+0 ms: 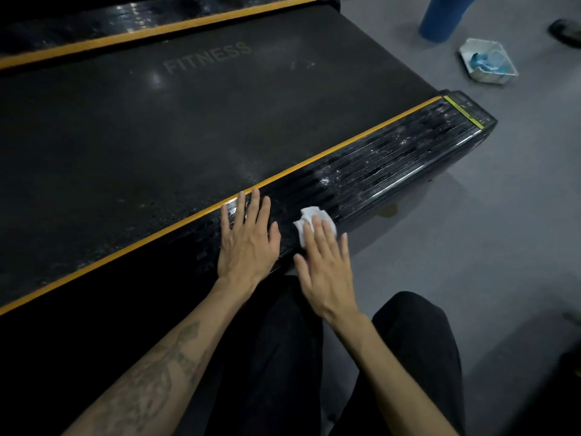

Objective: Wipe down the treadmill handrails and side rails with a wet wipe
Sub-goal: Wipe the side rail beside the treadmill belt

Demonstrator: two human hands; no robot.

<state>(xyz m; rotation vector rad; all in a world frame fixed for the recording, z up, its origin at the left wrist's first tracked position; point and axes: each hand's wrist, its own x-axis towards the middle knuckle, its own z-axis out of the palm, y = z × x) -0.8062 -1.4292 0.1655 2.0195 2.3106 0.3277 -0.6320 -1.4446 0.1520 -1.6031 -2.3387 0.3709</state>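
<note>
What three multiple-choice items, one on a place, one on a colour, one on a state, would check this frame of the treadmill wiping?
1. Where does the white wipe lie?
A. on the walking belt
B. on the near side rail
C. in the tray on the floor

2. What colour is the stripe between the belt and the near side rail?
A. yellow-orange
B. red
C. white

3. How does the right hand meet the wipe?
A. straight fingers press on it
B. it hovers clear of it
C. a fist closes round it

Answers: 1 B, the wipe sits on the ribbed rail beside the left hand. 2 A, the stripe is yellow-orange. 3 A, the fingers lie flat over the wipe.
</note>
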